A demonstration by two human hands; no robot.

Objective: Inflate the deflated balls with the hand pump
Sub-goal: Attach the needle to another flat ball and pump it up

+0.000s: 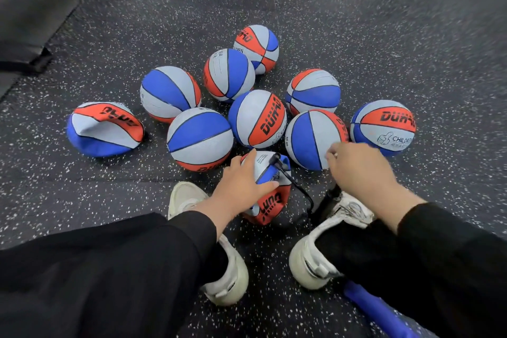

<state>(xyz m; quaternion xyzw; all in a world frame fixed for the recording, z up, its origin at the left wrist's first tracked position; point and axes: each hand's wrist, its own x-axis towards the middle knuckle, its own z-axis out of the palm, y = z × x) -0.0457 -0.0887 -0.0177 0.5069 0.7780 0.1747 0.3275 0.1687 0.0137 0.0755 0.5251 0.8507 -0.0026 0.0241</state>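
Note:
My left hand [241, 186] grips a crumpled red, white and blue deflated ball [271, 200] that stands on the floor between my shoes. A black hose [301, 192] is plugged into the ball's top and runs to the black hand pump [327, 202] beside my right shoe. My right hand [359, 173] is curled over the top of the pump, and the handle is hidden beneath it. A second collapsed ball [104, 129] lies at the left. Several round balls [200, 138] in the same colours are clustered just beyond my hands.
My white shoes [227, 274] stand on black speckled rubber flooring [384, 49], one each side of the ball. A blue tube [378, 313] lies at the bottom right by my leg. A grey mat edge [27, 35] runs along the far left.

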